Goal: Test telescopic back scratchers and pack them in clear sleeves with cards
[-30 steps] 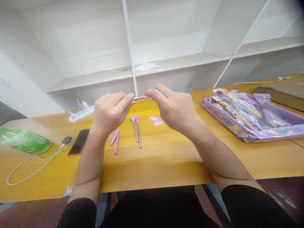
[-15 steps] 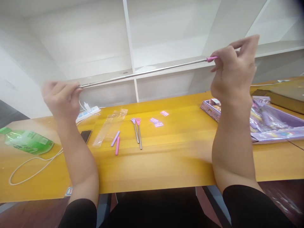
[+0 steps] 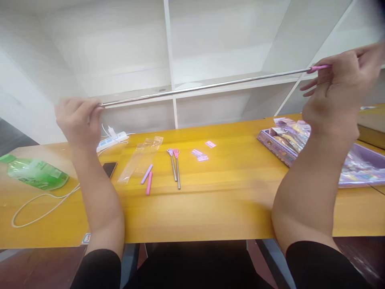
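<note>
A long, thin telescopic back scratcher (image 3: 204, 86) stretches between my two hands, in the air above the table. My left hand (image 3: 80, 120) pinches the metal end of its rod. At the other end, my right hand (image 3: 339, 86) grips the pink part, whose tip the fingers hide; some lower fingers are spread. Below lie a purple-headed back scratcher (image 3: 172, 163) and a pink-headed one (image 3: 177, 168), side by side with metal shafts. Left of them lie a purple handle tube (image 3: 146, 174) and a pink handle tube (image 3: 149, 183).
A clear plastic sleeve (image 3: 140, 158) and several small cards (image 3: 203, 157) lie on the table (image 3: 210, 208). At left are a green bottle (image 3: 36, 172), a phone (image 3: 109, 169), a white cable (image 3: 33, 222) and a power strip (image 3: 112, 141). A purple box (image 3: 272, 148) of packets stands right.
My right hand has moved to the right, drawing the back scratcher's rod out longer. My left hand stays in nearly the same place at the other end.
</note>
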`<state>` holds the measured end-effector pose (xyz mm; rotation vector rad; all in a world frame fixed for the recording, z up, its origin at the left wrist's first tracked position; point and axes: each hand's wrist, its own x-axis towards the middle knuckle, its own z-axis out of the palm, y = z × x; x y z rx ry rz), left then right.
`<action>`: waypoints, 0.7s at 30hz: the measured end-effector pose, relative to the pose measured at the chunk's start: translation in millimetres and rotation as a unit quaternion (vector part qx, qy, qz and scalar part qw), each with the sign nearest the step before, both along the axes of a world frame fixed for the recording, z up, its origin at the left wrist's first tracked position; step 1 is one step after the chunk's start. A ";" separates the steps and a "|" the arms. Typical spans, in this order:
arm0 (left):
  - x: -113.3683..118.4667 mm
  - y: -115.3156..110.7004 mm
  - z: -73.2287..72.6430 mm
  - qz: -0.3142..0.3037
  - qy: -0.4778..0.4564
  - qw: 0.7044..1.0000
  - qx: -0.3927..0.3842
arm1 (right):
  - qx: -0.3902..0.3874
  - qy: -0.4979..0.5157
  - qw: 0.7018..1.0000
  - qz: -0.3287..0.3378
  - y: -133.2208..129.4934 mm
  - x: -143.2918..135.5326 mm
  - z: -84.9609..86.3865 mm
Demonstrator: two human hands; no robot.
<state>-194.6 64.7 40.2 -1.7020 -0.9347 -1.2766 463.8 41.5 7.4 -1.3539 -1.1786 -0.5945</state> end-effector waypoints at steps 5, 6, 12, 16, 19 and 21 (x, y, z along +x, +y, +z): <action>20.0 -31.2 5.6 -0.010 -0.001 1.000 0.014 | -0.006 -0.024 0.998 0.064 -21.0 -19.8 -4.9; 20.7 -32.4 6.2 -0.008 -0.002 1.000 0.014 | -0.004 -0.027 0.998 0.064 -21.3 -19.6 -5.3; 21.6 -32.1 7.7 0.023 -0.037 0.999 -0.029 | 0.012 -0.027 0.995 0.100 -14.9 -14.2 -7.1; 22.9 -31.4 8.4 0.019 -0.041 0.998 -0.035 | 0.017 -0.022 0.995 0.095 -15.2 -15.7 -7.5; 24.4 -31.2 8.4 0.019 -0.038 0.999 -0.032 | 0.016 -0.020 0.996 0.090 -19.0 -15.9 -6.8; 26.4 -32.0 8.1 0.018 -0.032 0.999 -0.031 | 0.013 -0.019 0.996 0.088 -20.3 -12.5 -7.2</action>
